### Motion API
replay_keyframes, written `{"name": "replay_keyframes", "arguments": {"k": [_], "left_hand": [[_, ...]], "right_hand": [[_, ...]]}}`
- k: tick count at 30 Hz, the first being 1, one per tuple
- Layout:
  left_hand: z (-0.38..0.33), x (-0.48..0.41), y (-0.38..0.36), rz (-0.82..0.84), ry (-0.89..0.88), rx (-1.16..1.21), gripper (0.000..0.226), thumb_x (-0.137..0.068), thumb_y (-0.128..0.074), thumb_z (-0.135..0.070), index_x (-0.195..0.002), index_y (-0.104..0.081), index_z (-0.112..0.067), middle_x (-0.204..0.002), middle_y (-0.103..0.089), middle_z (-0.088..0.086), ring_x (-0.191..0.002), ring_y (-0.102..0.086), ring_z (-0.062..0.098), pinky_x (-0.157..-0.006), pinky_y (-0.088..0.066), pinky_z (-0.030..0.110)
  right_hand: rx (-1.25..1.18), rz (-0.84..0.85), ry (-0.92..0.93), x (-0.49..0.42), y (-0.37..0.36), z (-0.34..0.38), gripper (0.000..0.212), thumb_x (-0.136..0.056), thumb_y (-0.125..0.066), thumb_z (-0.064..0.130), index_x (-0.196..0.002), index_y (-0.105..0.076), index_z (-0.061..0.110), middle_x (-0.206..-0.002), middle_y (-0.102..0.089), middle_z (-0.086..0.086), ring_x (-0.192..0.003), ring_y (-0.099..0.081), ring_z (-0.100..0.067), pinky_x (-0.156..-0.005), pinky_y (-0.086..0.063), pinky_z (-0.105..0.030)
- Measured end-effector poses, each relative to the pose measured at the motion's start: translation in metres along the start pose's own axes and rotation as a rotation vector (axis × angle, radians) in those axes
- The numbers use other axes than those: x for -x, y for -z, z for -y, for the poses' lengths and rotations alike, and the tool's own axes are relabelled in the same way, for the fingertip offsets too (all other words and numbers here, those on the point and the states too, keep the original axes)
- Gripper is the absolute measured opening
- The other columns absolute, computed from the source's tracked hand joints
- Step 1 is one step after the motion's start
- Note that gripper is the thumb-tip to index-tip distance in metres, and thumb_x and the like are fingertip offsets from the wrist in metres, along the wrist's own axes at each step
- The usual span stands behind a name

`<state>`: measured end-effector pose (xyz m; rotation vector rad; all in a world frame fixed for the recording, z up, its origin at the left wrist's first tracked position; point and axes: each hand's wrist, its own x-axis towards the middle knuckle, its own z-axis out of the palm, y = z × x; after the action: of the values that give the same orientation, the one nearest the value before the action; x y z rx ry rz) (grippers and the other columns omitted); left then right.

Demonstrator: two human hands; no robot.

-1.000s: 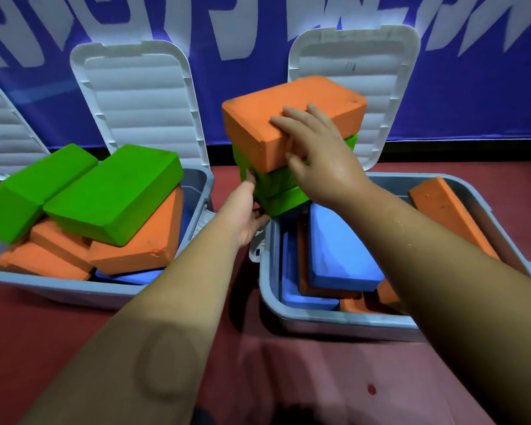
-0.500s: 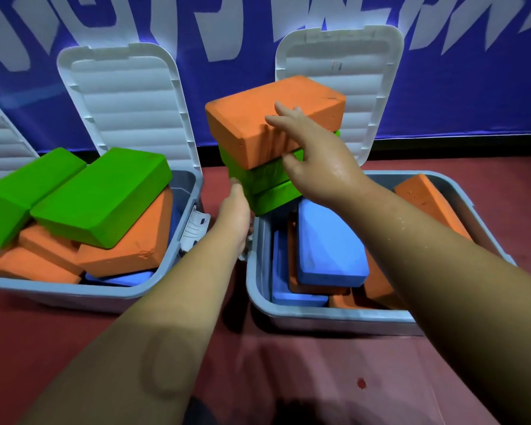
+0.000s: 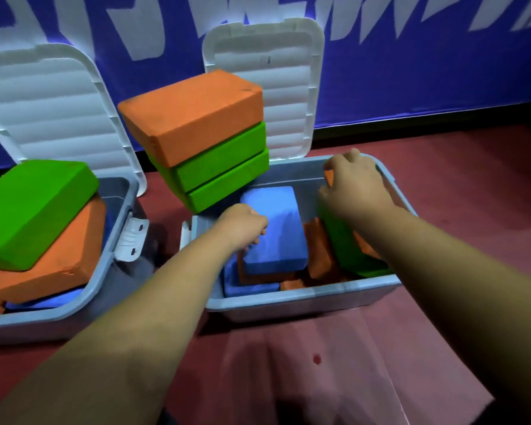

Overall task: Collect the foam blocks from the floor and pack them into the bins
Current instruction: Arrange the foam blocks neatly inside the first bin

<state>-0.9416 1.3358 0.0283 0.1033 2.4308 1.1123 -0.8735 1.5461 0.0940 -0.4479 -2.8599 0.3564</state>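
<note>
Your right hand (image 3: 354, 182) is curled over the top end of an orange block (image 3: 328, 178) standing against the right wall of the grey bin (image 3: 304, 297). A green block (image 3: 350, 253) leans just beneath your wrist. Your left hand (image 3: 242, 225) sits with bent fingers at the left edge of the blue block (image 3: 276, 231) in the bin's middle; whether it grips, I cannot tell. You look to be rearranging blocks for room. Next, lay these flat, then bring in the tilting three-block stack (image 3: 203, 139) perched at the bin's far left corner.
</note>
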Motion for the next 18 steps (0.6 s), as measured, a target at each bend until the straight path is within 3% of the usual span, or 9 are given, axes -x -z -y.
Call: {"name": "replay_keyframes", "arguments": {"k": [3,6,8,12,16,18], "left_hand": [[-0.014,-0.002,-0.032,0.088,-0.048,0.024,0.012,-0.082,-0.059,-0.017,-0.073,-0.065,-0.015,-0.078,-0.067,0.016,-0.068,-0.061,0.025,-0.059,-0.049,0.029],[-0.028,-0.001,-0.056,0.162,-0.098,0.037,0.010,-0.073,-0.058,-0.024,-0.078,-0.066,-0.020,-0.073,-0.061,0.014,-0.068,-0.057,0.024,-0.066,-0.047,0.036],[-0.035,0.000,-0.067,0.196,-0.105,0.059,0.008,-0.075,-0.059,-0.024,-0.080,-0.063,-0.020,-0.073,-0.060,0.013,-0.069,-0.057,0.023,-0.066,-0.048,0.036],[-0.044,-0.001,-0.076,0.200,-0.088,0.107,0.010,-0.089,-0.061,-0.024,-0.085,-0.064,-0.015,-0.084,-0.067,0.013,-0.077,-0.067,0.022,-0.067,-0.056,0.035],[-0.068,0.005,-0.067,0.162,-0.100,0.322,0.021,-0.103,-0.059,-0.042,-0.097,-0.061,-0.022,-0.114,-0.069,0.003,-0.100,-0.073,0.023,-0.092,-0.061,0.042],[-0.087,0.009,-0.056,0.127,-0.129,0.494,0.027,-0.101,-0.060,-0.052,-0.104,-0.058,-0.025,-0.122,-0.066,0.004,-0.103,-0.074,0.025,-0.095,-0.060,0.044]], "right_hand": [[0.069,0.069,-0.160,0.009,-0.002,-0.029,0.074,-0.077,-0.075,0.041,-0.138,-0.046,0.009,-0.136,-0.045,-0.020,-0.123,-0.048,-0.046,-0.103,-0.042,-0.051],[0.042,0.260,-0.330,0.020,-0.007,-0.051,0.105,-0.067,-0.085,0.056,-0.145,-0.031,0.011,-0.143,-0.041,-0.018,-0.132,-0.046,-0.045,-0.107,-0.043,-0.054],[0.062,0.341,-0.380,0.027,-0.012,-0.058,0.112,-0.063,-0.087,0.061,-0.146,-0.029,0.014,-0.142,-0.043,-0.016,-0.130,-0.049,-0.043,-0.104,-0.047,-0.055],[0.024,0.294,-0.325,0.031,-0.014,-0.062,0.090,-0.071,-0.082,0.056,-0.136,-0.037,0.014,-0.132,-0.052,-0.012,-0.118,-0.059,-0.039,-0.092,-0.053,-0.051],[-0.075,0.123,-0.264,0.030,0.007,-0.059,0.069,-0.068,-0.074,0.054,-0.120,-0.045,0.019,-0.112,-0.060,-0.003,-0.093,-0.061,-0.029,-0.074,-0.048,-0.040],[-0.116,0.045,-0.173,0.029,0.020,-0.053,0.064,-0.066,-0.072,0.053,-0.118,-0.047,0.025,-0.112,-0.061,0.002,-0.094,-0.062,-0.028,-0.072,-0.046,-0.039]]}}
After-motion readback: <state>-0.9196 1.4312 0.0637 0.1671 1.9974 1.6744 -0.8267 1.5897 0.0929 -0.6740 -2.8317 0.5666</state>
